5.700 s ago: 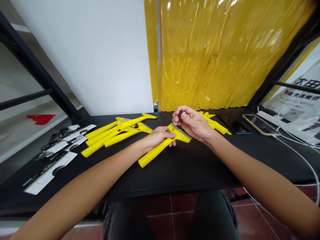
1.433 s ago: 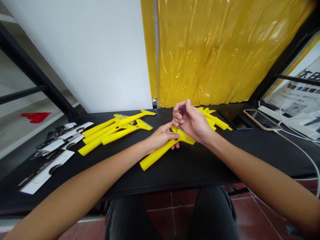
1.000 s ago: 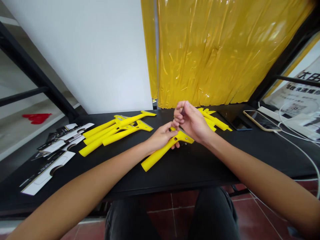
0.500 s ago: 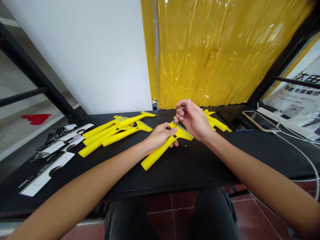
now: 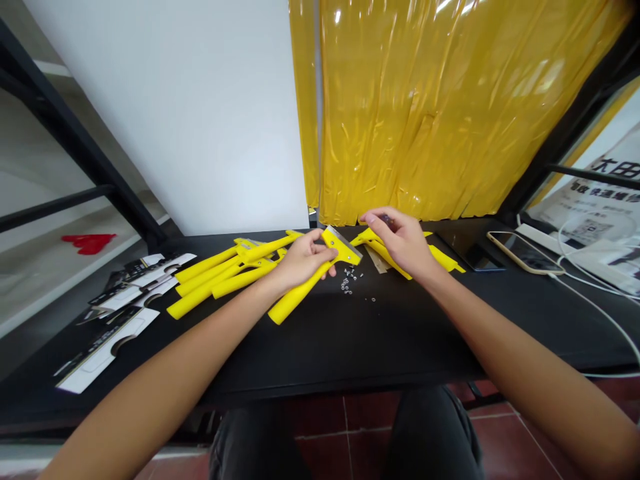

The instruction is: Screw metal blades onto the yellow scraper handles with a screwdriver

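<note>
My left hand (image 5: 303,260) is closed around the neck of a yellow scraper (image 5: 301,293), just below its head. The scraper's wide head, with a metal strip and small screws, tilts up to the right; its handle points toward me. My right hand (image 5: 400,240) is closed, with the dark end of a screwdriver (image 5: 387,219) showing between its fingers; the rest is hidden. It is apart from the scraper. Small screws and nuts (image 5: 346,285) lie between my hands. More yellow scrapers (image 5: 215,273) are piled left of my left hand. Other yellow pieces (image 5: 443,259) lie behind my right hand.
White and black cardboard sleeves (image 5: 113,343) lie at the left of the black table (image 5: 320,353). Two phones, one dark (image 5: 473,250) and one pale-edged (image 5: 525,252), lie at the right beside white cables (image 5: 600,313). A yellow plastic curtain (image 5: 400,120) hangs behind.
My right hand has lifted the screwdriver off the scraper's head and moved slightly right. My left hand has shifted left with the scraper, uncovering the small screws and nuts.
</note>
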Demonstrator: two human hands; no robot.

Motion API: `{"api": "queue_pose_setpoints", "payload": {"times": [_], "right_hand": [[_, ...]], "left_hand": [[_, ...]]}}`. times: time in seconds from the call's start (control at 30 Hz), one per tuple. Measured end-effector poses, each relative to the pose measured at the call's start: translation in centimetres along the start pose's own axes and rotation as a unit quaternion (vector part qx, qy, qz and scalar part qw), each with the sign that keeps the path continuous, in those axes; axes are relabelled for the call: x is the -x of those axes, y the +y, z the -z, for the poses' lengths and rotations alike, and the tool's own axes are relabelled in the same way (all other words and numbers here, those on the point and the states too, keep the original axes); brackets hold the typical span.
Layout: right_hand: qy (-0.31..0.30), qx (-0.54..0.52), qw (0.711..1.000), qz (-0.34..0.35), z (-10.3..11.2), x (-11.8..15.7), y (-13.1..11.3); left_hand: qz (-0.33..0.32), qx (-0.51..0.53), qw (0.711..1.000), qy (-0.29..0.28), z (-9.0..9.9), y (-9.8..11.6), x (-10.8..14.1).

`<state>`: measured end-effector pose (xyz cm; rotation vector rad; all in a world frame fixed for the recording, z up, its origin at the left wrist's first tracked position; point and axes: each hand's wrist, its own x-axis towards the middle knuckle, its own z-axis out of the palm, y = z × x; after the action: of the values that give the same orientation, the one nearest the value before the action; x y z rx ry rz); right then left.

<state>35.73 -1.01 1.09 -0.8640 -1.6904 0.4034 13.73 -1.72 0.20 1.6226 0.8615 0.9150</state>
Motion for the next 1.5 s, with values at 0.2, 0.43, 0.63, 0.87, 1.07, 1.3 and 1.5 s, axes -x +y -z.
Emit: {"api": "queue_pose_setpoints", "payload": {"times": [0.2,0.43,0.63,0.87,1.07,1.3,1.5], "right_hand": [[-0.132,0.001,0.990,-0.043,0.5,-0.2,0.2],[-0.362,0.092,0.927,-0.040,1.7,0.1,2.7],[-0.437,0.084,0.893,-0.061,1.1,0.4,4.8],[-0.409,0.111,0.905,-0.039,1.3,0.4,4.1],[-0.380,0.108,0.918,-0.019,1.7,0.3,4.2],[-0.376,0.192,0.907,-0.007,3.5,-0.5,5.9],[-0.415,0.268,0.870,-0.003,4.1,-0.7,7.0]], "left_hand": [[-0.156,-0.286,0.945,0.037,0.4,1.0,1.3],[-0.235,-0.517,0.819,-0.085,-0.7,-1.4,1.5],[-0.262,-0.625,0.727,-0.110,-1.0,-2.5,1.1],[-0.290,-0.619,0.724,-0.093,-0.6,-2.8,1.0],[-0.277,-0.545,0.789,-0.058,0.5,-3.8,0.6],[-0.266,-0.534,0.800,-0.059,0.3,-3.7,0.7],[-0.254,-0.527,0.808,-0.064,0.2,-3.2,0.9]]}}
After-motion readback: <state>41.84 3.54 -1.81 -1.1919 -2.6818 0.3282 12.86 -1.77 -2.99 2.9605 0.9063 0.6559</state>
